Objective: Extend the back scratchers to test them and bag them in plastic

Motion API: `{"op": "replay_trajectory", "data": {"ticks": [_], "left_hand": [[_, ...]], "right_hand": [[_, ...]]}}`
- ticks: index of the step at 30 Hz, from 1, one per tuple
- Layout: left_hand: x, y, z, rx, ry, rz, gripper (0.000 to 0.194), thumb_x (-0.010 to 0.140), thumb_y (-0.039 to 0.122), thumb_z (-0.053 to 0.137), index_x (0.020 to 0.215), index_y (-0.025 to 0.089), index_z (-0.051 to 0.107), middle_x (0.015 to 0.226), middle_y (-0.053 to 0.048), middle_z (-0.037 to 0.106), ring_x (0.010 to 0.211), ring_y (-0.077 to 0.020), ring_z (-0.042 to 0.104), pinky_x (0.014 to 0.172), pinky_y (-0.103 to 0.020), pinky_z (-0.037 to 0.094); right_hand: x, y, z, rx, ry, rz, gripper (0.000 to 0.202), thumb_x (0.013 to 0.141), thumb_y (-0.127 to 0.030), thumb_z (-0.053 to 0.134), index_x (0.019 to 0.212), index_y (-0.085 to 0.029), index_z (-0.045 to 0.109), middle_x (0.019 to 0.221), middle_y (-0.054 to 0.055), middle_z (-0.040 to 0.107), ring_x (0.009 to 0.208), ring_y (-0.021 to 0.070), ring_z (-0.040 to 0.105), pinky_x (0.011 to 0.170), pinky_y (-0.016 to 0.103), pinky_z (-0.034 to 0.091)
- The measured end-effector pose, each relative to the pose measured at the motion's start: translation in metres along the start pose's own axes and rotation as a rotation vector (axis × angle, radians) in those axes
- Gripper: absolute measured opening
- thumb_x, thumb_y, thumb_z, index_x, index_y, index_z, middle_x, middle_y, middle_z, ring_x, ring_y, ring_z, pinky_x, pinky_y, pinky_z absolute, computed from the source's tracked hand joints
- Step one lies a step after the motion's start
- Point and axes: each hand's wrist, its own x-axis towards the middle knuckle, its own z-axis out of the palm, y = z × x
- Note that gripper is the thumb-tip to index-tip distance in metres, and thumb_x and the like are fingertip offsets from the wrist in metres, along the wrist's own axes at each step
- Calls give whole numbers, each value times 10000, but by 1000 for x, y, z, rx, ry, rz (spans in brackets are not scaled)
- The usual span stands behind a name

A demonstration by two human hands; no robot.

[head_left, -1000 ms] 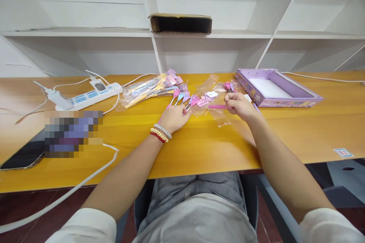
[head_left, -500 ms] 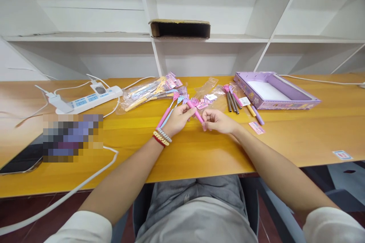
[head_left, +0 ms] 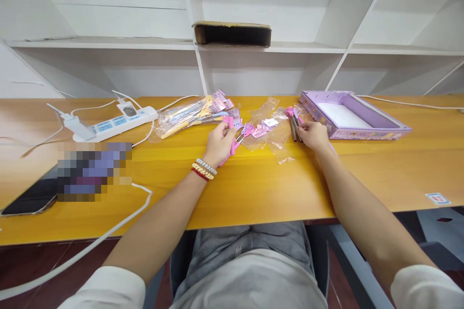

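Observation:
My left hand (head_left: 218, 145) is closed around a pink back scratcher (head_left: 232, 142), whose handle stands up between thumb and fingers. Other back scratchers lie right beside that hand, among them one with a pink claw head (head_left: 248, 129). My right hand (head_left: 314, 135) is over a small pile of back scratchers with dark handles (head_left: 293, 131) and pink and purple heads. Its fingers are pressed together on one of them; the hand covers part of the pile. Between the hands lie pink paper tags (head_left: 259, 131) and clear plastic wrappers (head_left: 280, 144).
Wrapped back scratchers (head_left: 188, 116) lie at the back left, near a white power strip (head_left: 116, 124). A purple box tray (head_left: 369, 133) stands at the right. A phone (head_left: 31, 198) and a white cable (head_left: 119, 222) are at the left. Shelves rise behind, holding a cardboard box (head_left: 232, 35).
My right hand has left the pink back scratcher and moved right to the pile of dark-handled ones. My left hand still holds the pink one, now turned more upright.

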Motion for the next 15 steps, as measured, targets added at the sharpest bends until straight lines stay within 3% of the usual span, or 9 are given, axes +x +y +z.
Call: {"op": "replay_trajectory", "data": {"ticks": [7, 11, 15], "left_hand": [[1, -15, -2, 480, -22, 231, 263, 848, 410, 494, 718, 186, 539, 524, 39, 486, 488, -97, 419, 514, -244, 284], [0, -15, -2, 597, -77, 299, 287, 867, 423, 460, 729, 186, 545, 559, 30, 492, 518, -104, 416, 537, -255, 271], [-1, -14, -2, 654, -101, 329, 302, 876, 432, 446, 745, 184, 560, 560, 30, 475, 514, -105, 392, 543, -258, 269]], "right_hand": [[-2, -7, 8, -154, -76, 91, 354, 796, -384, 523, 975, -165, 735, 983, 186, 680, 951, 317, 637, 811, 403, 474], [-2, -11, 9, -193, -97, 116, 431, 813, -431, 488, 960, -101, 724, 1022, 248, 646, 974, 357, 621, 813, 439, 475], [1, -12, 11, -228, -119, 112, 433, 817, -428, 468, 932, -84, 707, 986, 247, 647, 940, 337, 624, 801, 422, 474]]}}
